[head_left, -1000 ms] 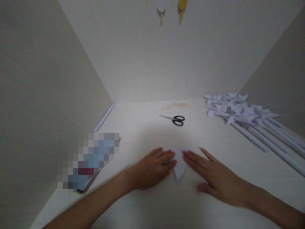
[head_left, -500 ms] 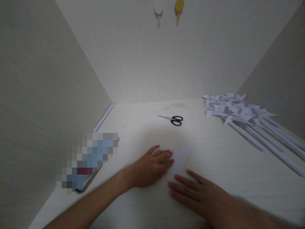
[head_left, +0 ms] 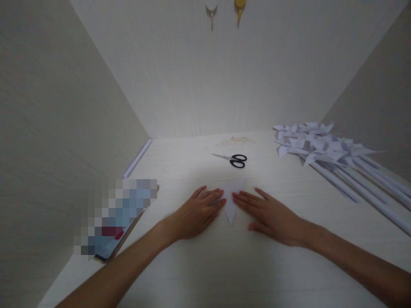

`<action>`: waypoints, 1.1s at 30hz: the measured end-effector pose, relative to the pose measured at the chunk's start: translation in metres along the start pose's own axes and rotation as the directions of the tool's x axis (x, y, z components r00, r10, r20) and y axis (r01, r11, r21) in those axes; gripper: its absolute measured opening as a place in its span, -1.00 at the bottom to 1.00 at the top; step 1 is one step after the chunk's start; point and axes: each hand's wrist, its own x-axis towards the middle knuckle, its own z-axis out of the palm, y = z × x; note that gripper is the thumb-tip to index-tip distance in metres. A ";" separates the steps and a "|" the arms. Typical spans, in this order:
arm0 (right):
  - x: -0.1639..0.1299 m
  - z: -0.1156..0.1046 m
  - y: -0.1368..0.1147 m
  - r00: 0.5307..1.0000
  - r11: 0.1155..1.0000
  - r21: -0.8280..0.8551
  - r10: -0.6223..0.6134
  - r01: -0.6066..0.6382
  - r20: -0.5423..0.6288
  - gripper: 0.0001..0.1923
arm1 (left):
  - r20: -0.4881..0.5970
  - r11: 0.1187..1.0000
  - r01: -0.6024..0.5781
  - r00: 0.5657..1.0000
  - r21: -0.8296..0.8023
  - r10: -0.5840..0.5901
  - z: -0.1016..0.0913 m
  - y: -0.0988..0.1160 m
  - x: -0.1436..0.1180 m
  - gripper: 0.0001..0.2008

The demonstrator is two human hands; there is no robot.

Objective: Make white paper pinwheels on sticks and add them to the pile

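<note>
A white folded paper triangle (head_left: 231, 201) lies flat on the pale tabletop, one point toward me. My left hand (head_left: 201, 214) rests palm down over its left part, fingers stretched out and covering that corner. From the right, my right hand (head_left: 269, 214) lays its extended fingertips on the paper's right side, thumb held apart below. Beyond the paper, a pair of scissors (head_left: 233, 159) with black handles lies with its blades pointing left.
Several white paper pinwheels (head_left: 321, 143) on rolled paper sticks are piled at the right. A paper roll (head_left: 138, 159) lies along the left wall. Nearer me on the left is a phone (head_left: 111, 248), largely pixelated. Two hooks (head_left: 212, 17) hang on the back wall.
My right hand has moved up and forward onto the paper's right side. The paper sits slightly farther forward and left, and my left hand has shifted with it.
</note>
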 end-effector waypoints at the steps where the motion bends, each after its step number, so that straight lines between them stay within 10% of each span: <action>1: 0.002 -0.001 0.009 0.999 0.999 -0.024 0.035 -0.035 -0.014 -0.42 | -0.005 1.000 -0.005 1.000 -0.003 0.005 0.001 0.000 0.000 -0.64; 8: 0.013 -0.002 0.040 0.987 0.983 -0.103 0.146 -0.152 -0.060 -0.44 | -0.006 1.000 0.007 1.000 -0.004 -0.007 0.002 -0.001 -0.001 -0.63; 19: -0.006 -0.008 -0.037 0.984 0.983 0.143 -0.130 0.112 0.122 -0.35 | -0.040 0.998 0.030 0.999 -0.054 -0.032 0.005 0.001 -0.002 -0.63; 27: 0.009 -0.007 0.029 0.983 0.981 -0.071 0.181 -0.183 -0.031 -0.49 | -0.012 0.998 0.039 0.999 -0.056 -0.040 0.004 0.001 -0.002 -0.62; 33: 0.015 0.003 0.020 0.957 0.945 -0.164 0.269 -0.284 -0.109 -0.44 | -0.011 0.997 0.049 0.999 -0.059 -0.050 0.002 0.003 -0.001 -0.63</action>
